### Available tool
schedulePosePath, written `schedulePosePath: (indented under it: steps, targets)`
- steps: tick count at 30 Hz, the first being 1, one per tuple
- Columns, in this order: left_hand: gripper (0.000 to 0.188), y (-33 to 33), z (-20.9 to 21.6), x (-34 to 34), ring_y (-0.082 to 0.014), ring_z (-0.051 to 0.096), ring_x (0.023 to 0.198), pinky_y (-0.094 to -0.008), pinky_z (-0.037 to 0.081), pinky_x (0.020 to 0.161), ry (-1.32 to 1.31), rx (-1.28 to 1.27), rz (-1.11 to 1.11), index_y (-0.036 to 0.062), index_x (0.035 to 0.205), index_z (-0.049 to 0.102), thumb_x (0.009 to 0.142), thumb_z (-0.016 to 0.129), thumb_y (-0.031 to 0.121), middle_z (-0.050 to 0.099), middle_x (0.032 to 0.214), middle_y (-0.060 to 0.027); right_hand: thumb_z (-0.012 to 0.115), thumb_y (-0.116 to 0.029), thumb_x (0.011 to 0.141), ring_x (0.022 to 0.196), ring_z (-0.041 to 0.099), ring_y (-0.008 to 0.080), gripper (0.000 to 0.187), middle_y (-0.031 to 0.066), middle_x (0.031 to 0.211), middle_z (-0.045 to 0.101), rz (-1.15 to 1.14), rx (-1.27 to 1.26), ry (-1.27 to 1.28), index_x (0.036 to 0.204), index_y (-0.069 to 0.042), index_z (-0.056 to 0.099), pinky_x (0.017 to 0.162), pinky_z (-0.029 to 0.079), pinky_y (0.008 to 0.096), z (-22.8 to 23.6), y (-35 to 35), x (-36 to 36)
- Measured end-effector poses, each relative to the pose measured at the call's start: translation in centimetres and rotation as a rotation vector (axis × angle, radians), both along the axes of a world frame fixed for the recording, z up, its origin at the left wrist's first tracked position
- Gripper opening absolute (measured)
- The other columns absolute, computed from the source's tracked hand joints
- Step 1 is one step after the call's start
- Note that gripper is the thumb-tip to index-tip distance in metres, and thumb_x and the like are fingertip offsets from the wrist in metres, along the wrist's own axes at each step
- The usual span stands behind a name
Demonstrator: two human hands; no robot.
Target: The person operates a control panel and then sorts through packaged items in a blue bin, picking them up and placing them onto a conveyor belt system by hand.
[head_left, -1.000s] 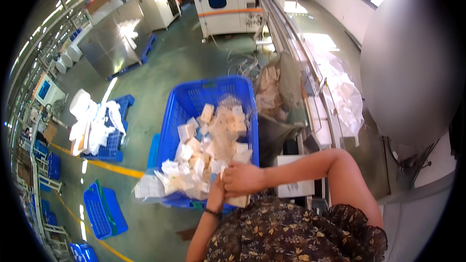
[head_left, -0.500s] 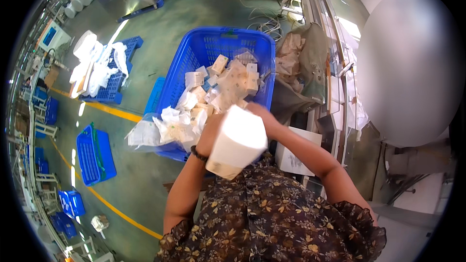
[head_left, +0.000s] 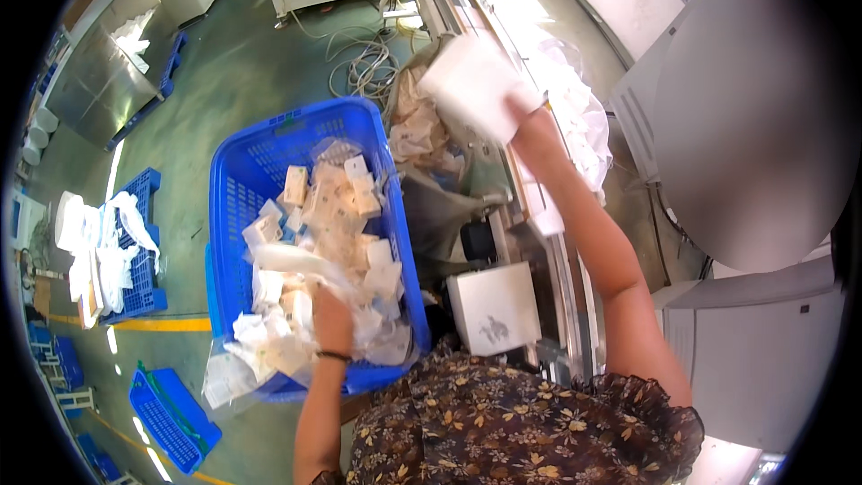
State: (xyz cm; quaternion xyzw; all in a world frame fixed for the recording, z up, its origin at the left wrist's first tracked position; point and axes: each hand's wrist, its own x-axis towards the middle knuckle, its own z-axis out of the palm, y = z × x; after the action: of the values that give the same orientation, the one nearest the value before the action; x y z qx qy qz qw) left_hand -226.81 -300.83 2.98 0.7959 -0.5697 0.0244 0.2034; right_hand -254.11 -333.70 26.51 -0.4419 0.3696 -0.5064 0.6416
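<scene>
My right hand (head_left: 532, 126) is stretched out at the upper right, gripping a white block (head_left: 476, 85) that looks like a stack of folded tissue. Motion blurs the block's edges. Low inside a big blue plastic basket (head_left: 400, 216), my left hand (head_left: 332, 319) is down among crumpled clear and white wrappers (head_left: 269, 341). Its fingers are hidden and blurred. A pale sheet of film (head_left: 296, 260), smeared by motion, lies right beside that hand. Several small cream-coloured packs (head_left: 296, 187) fill the basket around the wrappers.
A metal conveyor rail (head_left: 503, 171) runs along the right, past a white box (head_left: 494, 305). Behind the basket lie coiled cables (head_left: 368, 67) and a grey-green sack (head_left: 440, 202) of wrappers. At left are a blue pallet (head_left: 144, 260) and a smaller blue basket (head_left: 171, 418).
My hands have parted: the right has carried the white block up and right to the conveyor, the left has dropped into the basket. The whole view has turned toward the right.
</scene>
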Motion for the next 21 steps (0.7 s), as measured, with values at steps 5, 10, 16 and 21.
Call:
schedulePosePath:
  steps: [5, 10, 16, 21]
  targets:
    - [0.066, 0.4, 2.4, -3.6, -0.0353, 0.039, 0.131, -0.0505, 0.031, 0.107, 0.044, 1.074, -0.581, -0.0059, 0.133, 0.043, 0.086, 0.060, 0.037, 0.044, 0.138, -0.0239, 0.071, -0.030, 0.087, 0.111, 0.054, 0.0292, 0.052, 0.0138, 0.120, 0.056, -0.292, 0.266, -0.326, 0.125, -0.004, 0.048, 0.097, 0.045, 0.0475, -9.2, -19.1, -7.3]
    - [0.069, -0.4, 7.4, -0.9, -0.0403, 0.038, 0.130, -0.0475, 0.032, 0.108, 0.429, 0.792, -0.257, -0.0041, 0.131, 0.047, 0.084, 0.064, 0.044, 0.047, 0.136, -0.0220, 0.053, -0.058, 0.091, 0.109, 0.054, 0.0332, 0.065, 0.0187, 0.121, 0.056, -0.079, 0.534, 0.010, 0.125, -0.003, 0.050, 0.096, 0.045, 0.0462, -21.3, -26.5, -5.2]
    - [0.033, -6.7, 9.6, 9.3, -0.0295, 0.063, 0.096, -0.0426, 0.048, 0.085, 0.887, 0.725, 0.018, 0.0096, 0.111, 0.066, 0.092, 0.056, 0.034, 0.068, 0.099, -0.0124, 0.049, -0.059, 0.092, 0.063, 0.056, 0.0171, 0.057, 0.0008, 0.069, 0.056, 0.074, 0.545, 0.446, 0.116, -0.008, 0.060, 0.058, 0.050, 0.0372, -25.8, -31.8, -9.6]
    - [0.061, -14.0, -3.5, 23.0, -0.0355, 0.054, 0.109, -0.0411, 0.044, 0.094, -0.045, 0.240, 0.414, -0.0013, 0.126, 0.052, 0.079, 0.073, 0.030, 0.059, 0.117, -0.0194, 0.042, -0.046, 0.099, 0.095, 0.062, 0.0160, 0.055, 0.0086, 0.109, 0.065, 0.431, 0.232, 0.556, 0.125, 0.000, 0.054, 0.086, 0.048, 0.0276, -22.5, -34.6, -9.1]
